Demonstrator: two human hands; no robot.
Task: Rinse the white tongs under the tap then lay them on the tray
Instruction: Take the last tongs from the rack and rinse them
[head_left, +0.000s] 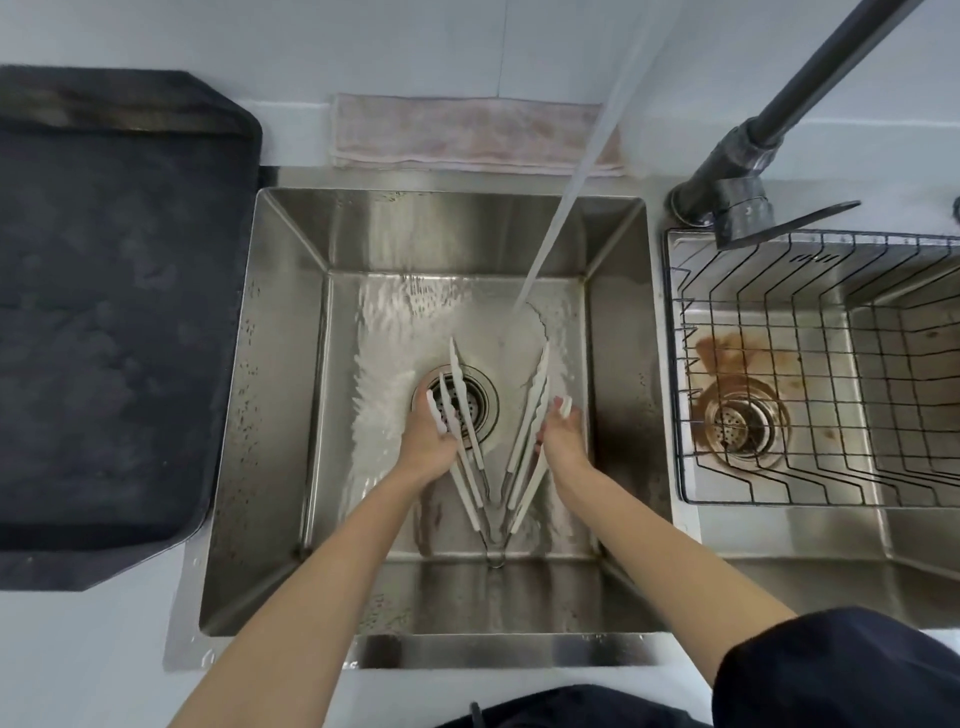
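The white tongs (523, 441) are spread in a V low inside the steel sink (270, 415), tips pointing away from me and the metal hinge near the front wall. My left hand (427, 446) holds the left arm of the tongs above the drain (480, 402). My right hand (565, 442) holds the right arm. A stream of water (563, 208) from the black tap (737, 171) lands on the sink floor between the tips, close to the right one. The dark tray (104, 312) lies on the counter to the left of the sink.
A folded pinkish cloth (467, 132) lies behind the sink. To the right, a second basin with a rust-stained drain (740, 426) holds a black wire basket (831, 364). The tap's lever sticks out over that basket's back edge.
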